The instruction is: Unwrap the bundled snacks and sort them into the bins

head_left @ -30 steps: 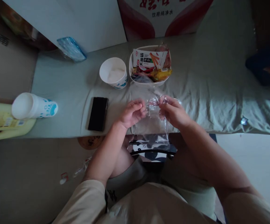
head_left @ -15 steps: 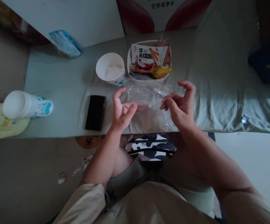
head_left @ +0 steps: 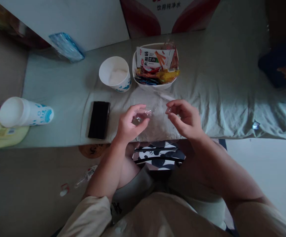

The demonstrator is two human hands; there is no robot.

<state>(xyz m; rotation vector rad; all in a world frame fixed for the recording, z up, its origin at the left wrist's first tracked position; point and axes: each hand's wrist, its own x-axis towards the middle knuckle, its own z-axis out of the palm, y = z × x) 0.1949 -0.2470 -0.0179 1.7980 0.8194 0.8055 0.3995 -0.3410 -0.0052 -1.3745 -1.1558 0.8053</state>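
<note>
A thin, see-through plastic bag (head_left: pixel 156 123) stretches between my hands just above the cloth-covered table. My left hand (head_left: pixel 132 122) curls around its left side, the crumpled film bunched between thumb and fingers. On the other side, my right hand (head_left: pixel 185 119) pinches the film with thumb and fingertips. The bag's outline is hard to see against the green cloth. Just beyond it stand a white paper tub (head_left: pixel 115 74) with something whitish inside and a white bowl (head_left: pixel 155 86) filled with several snack packets (head_left: pixel 155 61).
A black phone (head_left: pixel 99 120) lies left of my left hand. Further left, stacked paper cups (head_left: pixel 26 112) lie beside a yellow jug (head_left: pixel 7 135). A blue plastic packet (head_left: pixel 67 47) leans on a white box (head_left: pixel 83 23). A small shiny piece (head_left: pixel 256 125) rests near the table's front edge, right.
Both hands have curled their fingers inward onto the clear bag; before, the left fingers were more spread. The bag's raised film has come down, away from the bowl's front.
</note>
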